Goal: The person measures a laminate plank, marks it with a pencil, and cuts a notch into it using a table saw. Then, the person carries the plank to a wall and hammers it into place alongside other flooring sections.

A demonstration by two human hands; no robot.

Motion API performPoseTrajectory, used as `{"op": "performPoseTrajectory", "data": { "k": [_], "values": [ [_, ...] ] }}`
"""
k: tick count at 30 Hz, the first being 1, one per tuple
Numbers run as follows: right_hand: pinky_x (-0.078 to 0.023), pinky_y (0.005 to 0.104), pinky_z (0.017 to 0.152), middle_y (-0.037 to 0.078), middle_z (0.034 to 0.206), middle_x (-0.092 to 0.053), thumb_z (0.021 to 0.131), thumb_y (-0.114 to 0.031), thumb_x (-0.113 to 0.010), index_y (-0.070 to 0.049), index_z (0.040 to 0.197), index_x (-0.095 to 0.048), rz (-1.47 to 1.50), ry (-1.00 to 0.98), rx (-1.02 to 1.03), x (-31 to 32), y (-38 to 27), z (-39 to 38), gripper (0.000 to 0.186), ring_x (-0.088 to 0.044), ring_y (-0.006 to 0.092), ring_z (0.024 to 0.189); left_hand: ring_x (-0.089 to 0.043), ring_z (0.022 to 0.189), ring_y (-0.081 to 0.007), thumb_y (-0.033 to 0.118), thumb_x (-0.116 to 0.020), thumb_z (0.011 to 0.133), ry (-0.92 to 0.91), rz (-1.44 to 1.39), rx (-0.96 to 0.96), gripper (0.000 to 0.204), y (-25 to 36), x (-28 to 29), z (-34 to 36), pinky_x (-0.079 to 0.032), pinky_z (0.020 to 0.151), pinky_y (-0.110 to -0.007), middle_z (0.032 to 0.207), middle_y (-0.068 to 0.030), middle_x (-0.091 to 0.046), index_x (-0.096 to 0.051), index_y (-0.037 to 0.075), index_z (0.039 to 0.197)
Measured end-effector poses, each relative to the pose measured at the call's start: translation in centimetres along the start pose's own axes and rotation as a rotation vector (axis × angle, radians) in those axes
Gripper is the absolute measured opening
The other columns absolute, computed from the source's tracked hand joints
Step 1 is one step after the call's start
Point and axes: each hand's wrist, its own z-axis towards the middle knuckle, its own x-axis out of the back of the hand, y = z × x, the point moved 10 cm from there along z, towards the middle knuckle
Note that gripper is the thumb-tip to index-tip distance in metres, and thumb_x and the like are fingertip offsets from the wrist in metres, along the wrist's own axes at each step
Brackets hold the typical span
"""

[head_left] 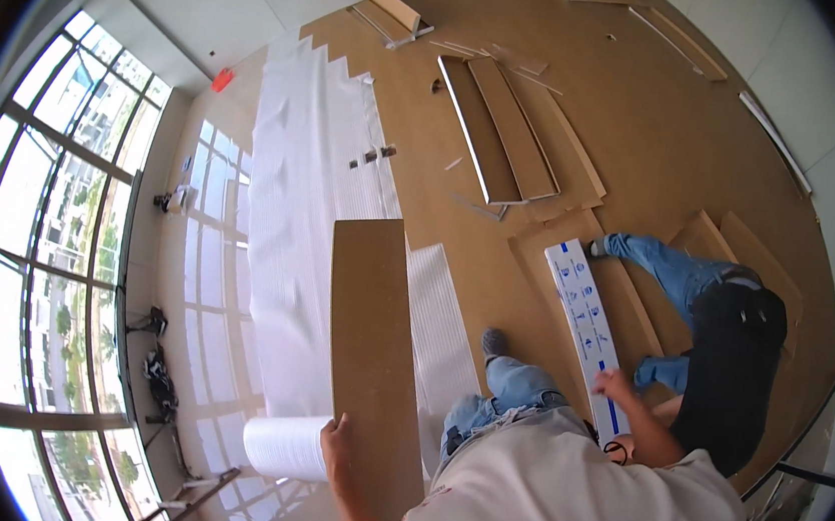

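Note:
My left hand (338,439) grips the left edge of a long brown board (373,306). Beside that hand lies a white roll of foam (281,445); white underlay sheeting (298,199) stretches beyond the board. My right hand (613,385) has its fingers curled, over or beside a long white package with blue markings (575,296); what, if anything, it holds I cannot make out. A co-worker (729,361) in dark top and jeans bends over at the package's right, partly hidden by my arm. My own legs (516,381) show between the board and the package.
Open cartons (511,129) and cardboard strips (675,39) lie on the brown floor covering (424,191). An orange item (222,80) sits by the far wall. Tall windows (70,217) line the left, with dark gear (160,371) and a metal stand (193,500) along them.

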Motion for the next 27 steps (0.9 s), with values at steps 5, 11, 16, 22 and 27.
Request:
{"op": "performPoseTrajectory", "data": {
  "k": [5, 11, 16, 22, 27],
  "values": [
    [-0.047, 0.0262, 0.054, 0.007, 0.082, -0.071, 0.102, -0.050, -0.049, -0.002, 0.103, -0.066, -0.093, 0.002, 0.207, 2.7, -32.1, 9.6, 0.051, -0.067, 0.0128, 0.065, -0.053, 0.069, -0.0167, 0.032, -0.063, 0.096, -0.054, -0.184, 0.172, 0.040, 6.8, 0.0, 10.3, -0.046, 0.064, -0.035, 0.076, -0.0076, -0.065, -0.069, -0.008, 0.094],
    [-0.054, 0.0317, 0.068, 0.014, 0.094, -0.074, 0.103, -0.037, -0.050, 0.000, 0.103, -0.065, -0.502, 0.261, 0.724, 6.8, -58.4, 26.2, 0.040, -0.070, 0.0188, 0.074, -0.059, 0.097, -0.0221, 0.034, -0.064, 0.094, -0.241, -0.353, 0.359, 0.047, 15.4, -11.0, 25.7, -0.044, 0.091, -0.036, 0.105, -0.0140, -0.068, -0.065, -0.011, 0.110],
    [-0.053, 0.0279, 0.057, 0.009, 0.084, -0.070, 0.104, -0.024, -0.048, -0.007, 0.111, -0.062, 0.098, 0.171, 0.418, 3.3, -70.8, 42.7, 0.024, -0.066, 0.0138, 0.068, -0.052, 0.124, -0.0279, 0.039, -0.065, 0.092, -0.203, -0.169, 0.344, 0.058, 19.9, -18.1, 43.1, -0.032, 0.111, -0.036, 0.130, -0.0222, -0.062, -0.063, -0.009, 0.123],
    [-0.051, 0.0309, 0.048, 0.009, 0.078, -0.069, 0.101, -0.021, -0.049, -0.008, 0.108, -0.060, -0.133, 0.044, 0.068, -1.3, -74.8, 54.2, 0.018, -0.064, 0.0149, 0.060, -0.055, 0.115, -0.0243, 0.042, -0.065, 0.093, -0.398, -0.303, 0.633, 0.055, 31.4, -22.1, 57.2, -0.039, 0.105, -0.036, 0.121, -0.0171, -0.065, -0.065, -0.006, 0.118],
    [-0.052, 0.0352, 0.050, 0.008, 0.076, -0.069, 0.100, -0.022, -0.051, -0.008, 0.093, -0.063, -0.269, 0.001, -0.094, -2.7, -72.9, 58.8, 0.020, -0.067, 0.0153, 0.064, -0.051, 0.122, -0.0245, 0.044, -0.066, 0.092, -0.353, -0.289, 0.693, 0.065, 40.7, -22.0, 65.7, -0.034, 0.109, -0.034, 0.136, -0.0165, -0.056, -0.057, -0.008, 0.129]
  ]
}}
